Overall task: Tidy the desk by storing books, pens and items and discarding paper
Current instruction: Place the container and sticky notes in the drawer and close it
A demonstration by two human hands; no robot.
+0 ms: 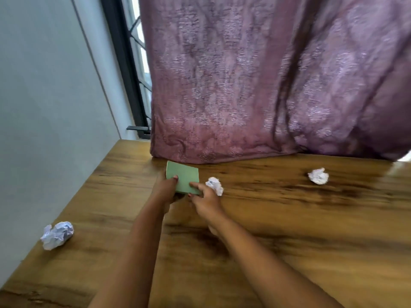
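Near the desk's (289, 218) back edge, beside the curtain (244, 85), the left hand (165, 188) gripped 1 green book (183, 177) with thumb on the cover; the right hand (205, 202) pinched its near corner. It looked light and stiff, best held by its edges. 3 crumpled paper balls (57, 234) lay scattered, likely soft and weightless.

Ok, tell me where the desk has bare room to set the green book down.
Widest bare stretch: right half of the desk, nearer than the right paper ball. Also open between the left paper ball and the forearms. Crowded: by the curtain, where both hands, the green book and the middle paper ball cluster.
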